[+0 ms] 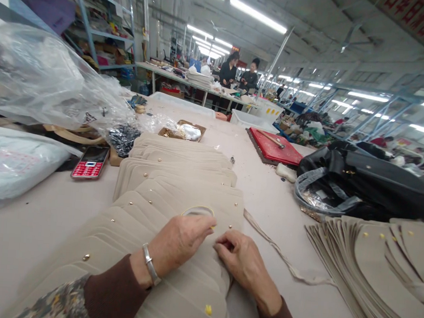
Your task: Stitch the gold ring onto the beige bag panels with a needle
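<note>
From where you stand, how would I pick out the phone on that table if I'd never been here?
Take the big work table, with its row of overlapping beige pieces down the middle. Just left of that row, beside the clear plastic bag, lies the phone. It is small, red and covered in keys, unlike the larger red board on the right.

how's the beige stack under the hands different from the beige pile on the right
The stack under the hands lies shingled in a row running away from the person; the pile on the right is fanned out, edges splayed. The left hand and right hand rest on the stack; nothing touches the pile. Both are flat beige pieces with small studs.
</note>
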`<state>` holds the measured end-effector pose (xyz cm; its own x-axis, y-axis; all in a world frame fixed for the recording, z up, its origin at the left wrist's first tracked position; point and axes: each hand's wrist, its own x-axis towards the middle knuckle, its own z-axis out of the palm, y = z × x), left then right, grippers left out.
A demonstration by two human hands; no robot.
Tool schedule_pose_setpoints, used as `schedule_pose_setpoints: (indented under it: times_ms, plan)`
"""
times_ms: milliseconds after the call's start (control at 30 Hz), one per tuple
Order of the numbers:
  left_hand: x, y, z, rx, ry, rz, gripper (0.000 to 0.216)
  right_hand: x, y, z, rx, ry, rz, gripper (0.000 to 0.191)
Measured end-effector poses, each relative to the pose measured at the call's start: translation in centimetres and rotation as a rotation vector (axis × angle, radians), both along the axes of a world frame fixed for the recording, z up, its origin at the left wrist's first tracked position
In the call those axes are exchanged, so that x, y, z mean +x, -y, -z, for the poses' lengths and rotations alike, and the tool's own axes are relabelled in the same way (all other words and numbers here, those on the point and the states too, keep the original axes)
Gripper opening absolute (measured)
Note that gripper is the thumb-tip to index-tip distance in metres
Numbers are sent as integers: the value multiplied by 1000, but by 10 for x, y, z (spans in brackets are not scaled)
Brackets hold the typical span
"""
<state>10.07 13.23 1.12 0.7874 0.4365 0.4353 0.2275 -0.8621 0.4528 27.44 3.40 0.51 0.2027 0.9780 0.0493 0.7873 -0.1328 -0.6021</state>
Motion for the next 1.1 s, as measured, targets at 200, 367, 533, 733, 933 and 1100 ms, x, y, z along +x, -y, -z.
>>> schedule_pose_setpoints:
  times_ms: [200, 367, 533, 733, 933, 1100]
  plan:
    - [3, 8, 6, 8, 19, 18, 40, -5, 3, -12, 376, -261, -125, 17]
    - [5, 13, 5, 14, -19, 42, 35, -8, 2, -11, 441, -85, -207, 16]
    - [7, 16, -9, -140, -113, 58, 18, -9, 2, -3, 485, 62, -128, 18]
    - [11, 16, -13, -96, -138, -37, 17, -15, 4, -11, 450, -58, -16, 16]
    - [15, 23, -14, 125, -12, -1, 24, 1, -4, -7, 213, -621, 334, 21]
    - [19, 4, -11, 212, -306, -110, 16, 31, -5, 19, 145, -724, 406, 36]
